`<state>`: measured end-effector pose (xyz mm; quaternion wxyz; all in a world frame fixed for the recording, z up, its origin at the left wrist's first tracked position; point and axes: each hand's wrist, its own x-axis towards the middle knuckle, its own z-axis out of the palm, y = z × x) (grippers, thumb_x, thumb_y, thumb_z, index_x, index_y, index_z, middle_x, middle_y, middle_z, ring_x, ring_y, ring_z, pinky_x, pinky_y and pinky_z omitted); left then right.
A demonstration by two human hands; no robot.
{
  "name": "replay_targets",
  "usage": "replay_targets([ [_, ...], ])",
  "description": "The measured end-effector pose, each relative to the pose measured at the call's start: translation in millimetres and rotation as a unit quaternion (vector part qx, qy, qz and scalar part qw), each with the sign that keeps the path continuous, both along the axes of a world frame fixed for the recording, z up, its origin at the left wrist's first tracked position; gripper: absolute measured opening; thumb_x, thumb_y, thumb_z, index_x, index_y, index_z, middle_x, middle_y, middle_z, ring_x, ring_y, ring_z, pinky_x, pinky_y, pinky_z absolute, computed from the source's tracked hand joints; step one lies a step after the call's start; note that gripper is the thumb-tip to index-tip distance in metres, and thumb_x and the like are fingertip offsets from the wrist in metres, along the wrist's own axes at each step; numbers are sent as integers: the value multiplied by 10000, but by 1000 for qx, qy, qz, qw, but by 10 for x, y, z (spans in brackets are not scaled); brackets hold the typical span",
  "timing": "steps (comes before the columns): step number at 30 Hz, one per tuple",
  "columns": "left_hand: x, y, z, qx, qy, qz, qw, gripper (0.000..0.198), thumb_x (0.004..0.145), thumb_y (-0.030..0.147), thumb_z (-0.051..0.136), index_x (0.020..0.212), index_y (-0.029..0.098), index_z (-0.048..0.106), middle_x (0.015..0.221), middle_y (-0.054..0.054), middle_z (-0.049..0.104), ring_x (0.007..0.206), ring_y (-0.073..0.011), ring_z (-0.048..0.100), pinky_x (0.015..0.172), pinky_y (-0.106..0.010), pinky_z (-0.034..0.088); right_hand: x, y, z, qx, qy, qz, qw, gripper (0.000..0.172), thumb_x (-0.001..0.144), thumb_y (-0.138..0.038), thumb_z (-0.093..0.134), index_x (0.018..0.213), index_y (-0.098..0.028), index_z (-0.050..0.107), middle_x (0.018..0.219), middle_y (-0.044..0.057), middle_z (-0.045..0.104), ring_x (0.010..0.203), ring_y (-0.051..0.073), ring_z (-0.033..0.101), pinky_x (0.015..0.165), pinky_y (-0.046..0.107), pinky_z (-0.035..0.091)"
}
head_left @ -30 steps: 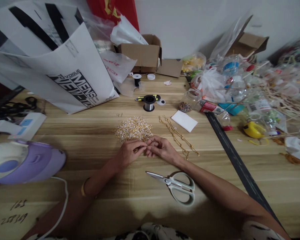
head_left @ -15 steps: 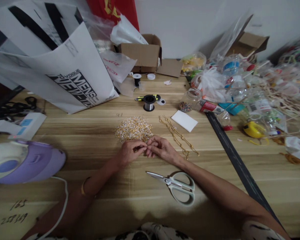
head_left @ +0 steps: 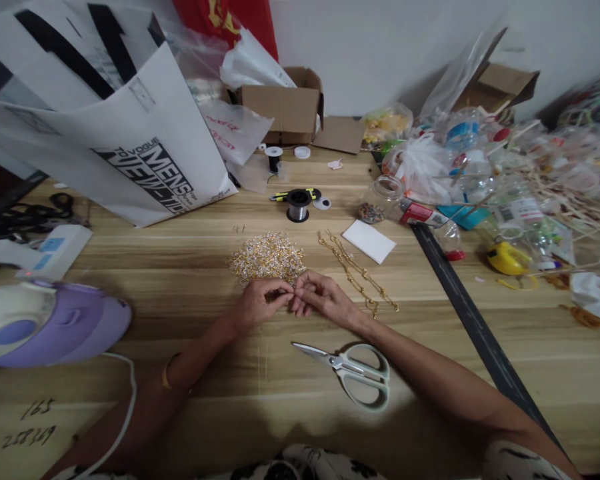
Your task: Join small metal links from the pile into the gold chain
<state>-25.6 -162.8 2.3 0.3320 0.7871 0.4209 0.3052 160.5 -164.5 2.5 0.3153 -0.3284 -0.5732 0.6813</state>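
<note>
My left hand (head_left: pixel 261 303) and my right hand (head_left: pixel 323 298) meet at the fingertips, both in a pinch. Whatever lies between the fingers is too small to make out. Just beyond them is a heap of small gold and silver pieces (head_left: pixel 267 257). Gold chains (head_left: pixel 353 270) lie on the wooden table to the right of the heap, close to my right hand. Scissors (head_left: pixel 353 373) with pale green handles rest nearer to me, their tips pointing left. A spool of silver wire (head_left: pixel 298 205) stands behind the heap.
A white card (head_left: pixel 369 241) and a jar of beads (head_left: pixel 380 200) sit at the right. Bottles and plastic bags (head_left: pixel 473 163) crowd the far right. On the left are a large paper bag (head_left: pixel 145 147) and a purple device (head_left: pixel 75 323) with a white cable. An open box (head_left: pixel 280 110) stands behind.
The fingers of my left hand have shifted slightly, and the dark gap between them is smaller. Everything else stays where it was.
</note>
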Motion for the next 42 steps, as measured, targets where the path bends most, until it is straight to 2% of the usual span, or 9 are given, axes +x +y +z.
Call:
replay_targets([
  [12,24,-1,53,-24,7,-5,1000,86,751,150,582,726,131,662,670,-22,667,586,-99,563,559,-184,414,13,14,8,24,-21,-17,999,298,858,-464,498,843,-170,451,679,18,647,536,106,607,470,189,444],
  [24,20,14,32,-116,-92,17,989,116,760,222,596,723,121,640,629,-7,640,557,-93,550,527,-184,428,-8,17,-43,12,-7,-34,999,304,803,-441,589,806,-145,520,607,-6,599,490,79,541,482,194,459],
  [31,10,25,-4,-198,-163,28,966,168,730,280,636,731,112,637,669,-40,669,617,-123,606,601,-228,486,-11,12,-40,5,-1,-42,999,306,795,-442,598,836,-146,530,631,-5,597,517,82,547,496,196,460],
  [42,8,30,13,-210,-175,34,961,155,725,268,638,699,116,616,638,-29,646,595,-111,583,580,-214,467,-17,1,-30,6,13,-47,999,293,802,-421,596,881,-158,495,628,-12,595,519,86,550,493,194,448],
])
